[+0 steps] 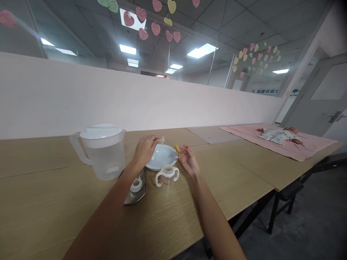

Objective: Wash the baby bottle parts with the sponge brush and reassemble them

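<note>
White bowl — between the hands.

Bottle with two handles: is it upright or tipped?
Upright: the bottle stands on the table, its mouth facing up, the handles out to either side.

Head view, forward and down, table near

Office-ish tbh: glass partition, heart notes and panel lights beyond the left hand, grey door way past the right hand.
</note>
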Demonstrator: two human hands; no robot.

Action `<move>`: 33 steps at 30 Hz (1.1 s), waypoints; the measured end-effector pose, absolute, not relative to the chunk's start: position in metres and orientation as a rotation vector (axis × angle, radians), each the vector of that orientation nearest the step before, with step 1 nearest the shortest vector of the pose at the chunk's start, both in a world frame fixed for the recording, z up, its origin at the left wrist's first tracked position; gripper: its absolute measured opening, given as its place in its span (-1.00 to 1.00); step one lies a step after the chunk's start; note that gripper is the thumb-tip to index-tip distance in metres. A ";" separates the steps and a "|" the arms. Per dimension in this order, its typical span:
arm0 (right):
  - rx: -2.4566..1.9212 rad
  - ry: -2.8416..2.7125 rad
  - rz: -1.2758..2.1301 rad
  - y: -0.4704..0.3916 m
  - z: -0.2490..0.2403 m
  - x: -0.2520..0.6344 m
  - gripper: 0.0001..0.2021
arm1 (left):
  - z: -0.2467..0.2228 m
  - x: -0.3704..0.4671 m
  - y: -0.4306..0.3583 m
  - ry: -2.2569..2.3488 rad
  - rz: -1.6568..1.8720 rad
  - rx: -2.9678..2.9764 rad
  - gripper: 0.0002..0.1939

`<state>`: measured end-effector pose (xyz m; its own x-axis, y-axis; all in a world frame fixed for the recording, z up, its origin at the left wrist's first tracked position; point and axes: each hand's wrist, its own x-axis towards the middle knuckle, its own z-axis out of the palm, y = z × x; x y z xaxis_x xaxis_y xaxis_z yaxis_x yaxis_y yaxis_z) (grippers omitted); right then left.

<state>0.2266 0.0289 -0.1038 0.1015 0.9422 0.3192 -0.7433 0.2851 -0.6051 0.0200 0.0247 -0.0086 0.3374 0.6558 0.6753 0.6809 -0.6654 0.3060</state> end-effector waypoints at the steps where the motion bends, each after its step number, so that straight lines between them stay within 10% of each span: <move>1: -0.328 -0.740 1.279 0.029 -0.104 0.227 -0.80 | -0.008 0.020 0.025 -1.270 -1.259 -2.536 -0.71; 33: -0.379 -0.720 1.171 0.037 -0.106 0.206 -0.87 | -0.019 0.037 0.022 -1.097 -0.977 -2.463 -0.76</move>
